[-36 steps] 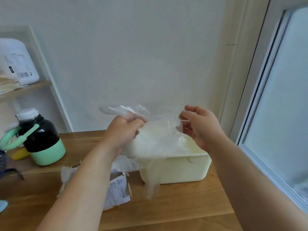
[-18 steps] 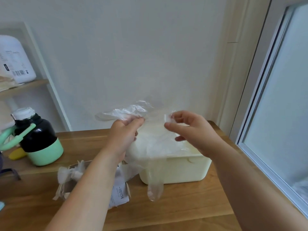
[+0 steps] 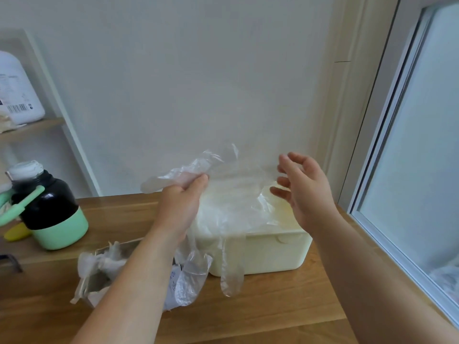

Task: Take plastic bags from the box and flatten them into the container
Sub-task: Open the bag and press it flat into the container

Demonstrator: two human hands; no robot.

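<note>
Off comes the right hand: half a second ago it pinched the edge of the plastic bag, and now it hovers just beside that edge, fingers spread and loosely bent, holding nothing. The left hand keeps its hold, fingers and thumb curled round a bunched corner of the clear film, which pokes out past the knuckles toward 10 o'clock. From that grip the bag sags over the open top of the cream container, and one thin tail hangs down the container's front wall at 6 o'clock, its tip reaching the wooden table. Whether the film touches the right fingertips cannot be told.

At 8 o'clock from the container sits the box, partly hidden by the left forearm, with more crumpled bags spilling from its top. Farther out at 9 o'clock stands a black and mint-green flask with a white cap. Up at 10 o'clock a white jug rests on a wooden shelf. A frosted window fills the 3 o'clock side.
</note>
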